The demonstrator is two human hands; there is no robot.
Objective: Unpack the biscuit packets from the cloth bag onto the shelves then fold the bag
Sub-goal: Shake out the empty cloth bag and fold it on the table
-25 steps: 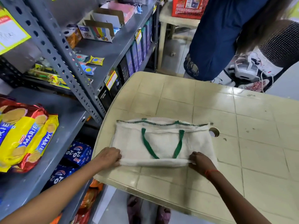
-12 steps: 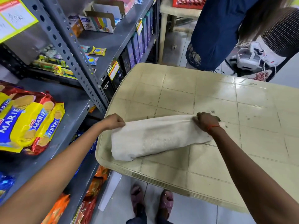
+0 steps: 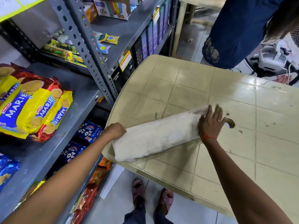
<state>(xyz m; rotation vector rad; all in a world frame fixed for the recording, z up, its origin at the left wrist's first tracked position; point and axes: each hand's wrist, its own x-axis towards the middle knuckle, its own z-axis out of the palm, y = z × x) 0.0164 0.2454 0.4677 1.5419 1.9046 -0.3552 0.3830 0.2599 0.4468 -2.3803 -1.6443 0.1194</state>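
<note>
1. My left hand is closed on the near-left end of the cloth bag, which lies folded into a long strip across the near-left corner of the desk. Risk: that end sits right at the desk edge, so any pull toward me can drag the strip off onto the floor.
2. My right hand lies flat with fingers spread, pressing the far-right end of the strip; it clamps nothing. Risk: if I lift this palm before the next fold is made, the loose layers are likely to spring open.
3. The strip lies diagonally, not square to the desk. Risk: folding end to end from this angle probably gives uneven edges.
4. A round hole in the desk sits just beside my right hand. Risk: a corner of cloth can sag into it and snag.
5. The handles are not visible; I cannot tell whether they lie flat inside the fold. Risk: a bunched handle makes a lump.
6. The Marie biscuit packets rest on the grey shelf to my left, the outermost near its front edge. Risk: my left elbow can knock it.
</note>
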